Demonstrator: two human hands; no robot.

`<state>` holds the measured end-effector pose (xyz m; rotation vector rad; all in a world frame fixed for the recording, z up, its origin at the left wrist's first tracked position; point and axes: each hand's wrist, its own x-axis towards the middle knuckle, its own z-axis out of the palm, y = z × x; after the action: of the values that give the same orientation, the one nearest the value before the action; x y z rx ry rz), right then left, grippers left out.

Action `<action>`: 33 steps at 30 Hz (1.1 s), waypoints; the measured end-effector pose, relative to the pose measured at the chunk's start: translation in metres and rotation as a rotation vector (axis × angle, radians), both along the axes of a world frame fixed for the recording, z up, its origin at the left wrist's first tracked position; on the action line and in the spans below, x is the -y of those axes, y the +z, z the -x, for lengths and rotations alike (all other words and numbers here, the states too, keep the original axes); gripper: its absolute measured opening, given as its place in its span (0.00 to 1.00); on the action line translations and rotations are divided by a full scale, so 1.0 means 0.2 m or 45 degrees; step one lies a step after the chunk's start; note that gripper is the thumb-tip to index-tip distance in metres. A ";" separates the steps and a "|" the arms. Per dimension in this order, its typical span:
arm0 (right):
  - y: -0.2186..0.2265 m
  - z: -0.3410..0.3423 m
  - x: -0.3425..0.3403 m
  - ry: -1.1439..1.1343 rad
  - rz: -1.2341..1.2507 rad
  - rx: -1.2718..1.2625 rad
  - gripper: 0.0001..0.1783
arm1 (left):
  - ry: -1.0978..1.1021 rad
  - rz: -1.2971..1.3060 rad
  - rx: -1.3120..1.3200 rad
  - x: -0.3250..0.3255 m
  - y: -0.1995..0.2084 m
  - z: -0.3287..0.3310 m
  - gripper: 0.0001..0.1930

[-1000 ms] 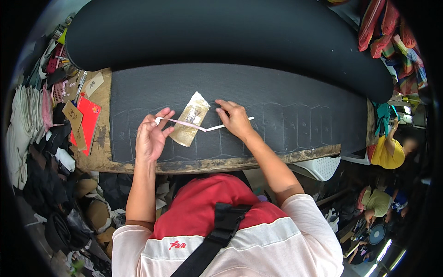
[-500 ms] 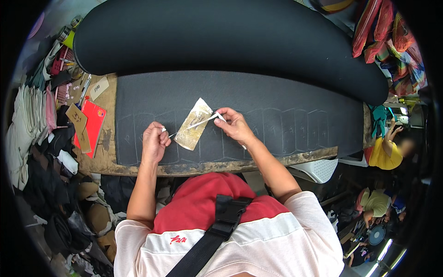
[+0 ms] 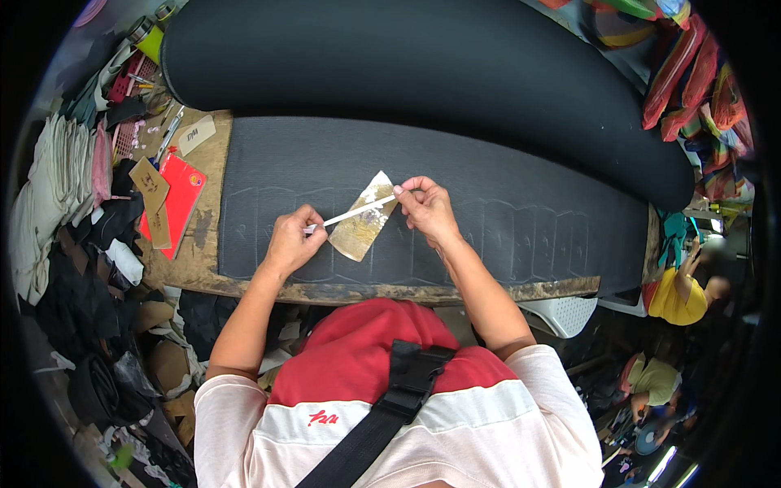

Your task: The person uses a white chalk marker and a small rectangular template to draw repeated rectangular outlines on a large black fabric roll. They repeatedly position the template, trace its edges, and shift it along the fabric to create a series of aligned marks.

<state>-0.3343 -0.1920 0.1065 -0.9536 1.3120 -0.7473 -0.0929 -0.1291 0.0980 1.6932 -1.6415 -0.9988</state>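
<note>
A narrow white tape (image 3: 358,211) is stretched taut between my two hands, slanting up to the right. My left hand (image 3: 293,242) pinches its lower end, and my right hand (image 3: 429,215) pinches the upper end between thumb and fingers. Under the tape lies a tan and white worn template (image 3: 358,238), tilted on the black fabric (image 3: 504,183). Chalk outlines of a row of shapes run across that fabric on both sides of the template.
A thick black fabric roll (image 3: 407,61) spans the back of the wooden table (image 3: 210,252). On the left lie a red booklet (image 3: 189,199), brown card templates (image 3: 150,187) and folded pale cloth (image 3: 57,187). Colourful bundles (image 3: 687,73) hang at right; two people sit beyond.
The tape has turned flat and taut, with my hands holding it across the template. My left hand has moved right and slightly up. The whole view has shifted a little.
</note>
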 end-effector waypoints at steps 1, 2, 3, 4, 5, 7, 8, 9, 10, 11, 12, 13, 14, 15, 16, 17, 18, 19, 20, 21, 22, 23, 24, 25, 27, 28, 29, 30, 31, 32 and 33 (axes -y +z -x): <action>0.00 -0.02 0.01 -0.010 -0.020 0.007 0.08 | 0.024 -0.028 -0.041 0.00 0.00 -0.03 0.06; 0.00 -0.05 0.01 -0.007 -0.037 0.022 0.08 | -0.005 0.018 -0.011 0.00 0.01 -0.07 0.05; 0.00 -0.07 0.01 -0.033 -0.070 0.081 0.08 | -0.023 0.056 0.016 0.00 0.01 -0.12 0.04; 0.00 -0.10 0.02 -0.045 -0.098 0.147 0.08 | -0.034 0.075 0.052 0.00 0.01 -0.16 0.04; 0.00 -0.13 0.03 -0.058 -0.125 0.213 0.09 | -0.048 0.101 0.041 0.01 0.01 -0.21 0.04; 0.01 -0.21 0.04 0.081 -0.050 0.226 0.09 | -0.087 0.133 0.111 0.02 0.03 -0.31 0.04; 0.02 -0.25 0.05 0.138 -0.041 0.194 0.10 | -0.104 0.161 0.149 0.03 0.05 -0.37 0.04; 0.03 -0.30 0.05 0.148 0.071 0.115 0.10 | -0.111 0.178 0.185 0.04 0.07 -0.42 0.05; 0.04 -0.34 0.07 0.111 0.068 0.146 0.09 | -0.084 0.148 0.174 0.05 0.08 -0.47 0.04; 0.05 -0.39 0.11 0.068 0.028 0.126 0.08 | -0.063 0.155 0.152 0.06 0.09 -0.52 0.04; 0.07 -0.43 0.14 0.037 0.013 0.141 0.07 | -0.035 0.181 0.135 0.07 0.11 -0.57 0.04; 0.09 -0.46 0.17 0.046 -0.036 0.100 0.07 | -0.015 0.203 0.171 0.08 0.12 -0.62 0.03; 0.11 -0.50 0.20 0.104 -0.030 0.153 0.08 | 0.009 0.198 0.199 0.10 0.12 -0.67 0.04; 0.13 -0.52 0.21 0.166 0.001 0.220 0.10 | 0.037 0.193 0.172 0.12 0.12 -0.72 0.04; 0.14 -0.55 0.22 0.225 0.033 0.286 0.12 | 0.058 0.239 0.141 0.14 0.12 -0.77 0.04; 0.16 -0.60 0.23 0.230 0.093 0.202 0.12 | 0.088 0.187 0.125 0.15 0.11 -0.81 0.04; 0.17 -0.63 0.24 0.188 0.107 0.240 0.11 | 0.117 0.159 0.102 0.17 0.10 -0.86 0.05; 0.18 -0.67 0.26 0.120 0.090 0.226 0.10 | 0.169 0.101 0.083 0.18 0.09 -0.90 0.05; 0.19 -0.69 0.27 0.054 0.070 0.214 0.09 | 0.150 0.148 0.068 0.19 0.08 -0.93 0.05; 0.20 -0.70 0.29 0.095 0.039 0.255 0.09 | 0.154 0.166 0.056 0.20 0.07 -0.96 0.05; 0.21 -0.72 0.30 0.137 0.037 0.229 0.09 | 0.183 0.129 0.049 0.21 0.06 -0.99 0.05; 0.21 -0.72 0.31 0.199 0.044 0.218 0.09 | 0.166 0.109 0.091 0.23 0.06 -1.03 0.05; 0.22 -0.73 0.32 0.261 0.050 0.205 0.10 | 0.118 0.166 0.100 0.24 0.06 -1.06 0.05; 0.23 -0.74 0.33 0.306 0.098 0.041 0.12 | 0.090 0.175 0.113 0.26 0.07 -1.08 0.05; 0.25 -0.76 0.35 0.235 0.215 0.079 0.12 | 0.085 0.221 0.086 0.29 0.08 -1.12 0.06; 0.26 -0.79 0.35 0.200 0.275 0.082 0.12 | 0.091 0.228 0.083 0.31 0.08 -1.14 0.06; 0.28 -0.80 0.38 0.211 0.262 -0.031 0.12 | 0.096 0.235 0.081 0.33 0.09 -1.17 0.06; 0.30 -0.80 0.40 0.214 0.213 0.048 0.10 | 0.090 0.247 0.020 0.35 0.10 -1.20 0.07; 0.32 -0.82 0.41 0.251 0.233 -0.004 0.08 | 0.107 0.163 0.193 0.37 0.11 -1.25 0.07; 0.34 -0.83 0.43 0.273 0.270 -0.061 0.07 | 0.101 0.222 0.229 0.38 0.11 -1.29 0.07; 0.37 -0.82 0.45 0.294 0.292 0.044 0.07 | 0.096 0.279 0.264 0.40 0.11 -1.34 0.08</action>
<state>-0.1696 -0.2819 0.1804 -1.2471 1.0786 -0.7403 0.1743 -0.2083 0.1195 1.7394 -1.7324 -0.5990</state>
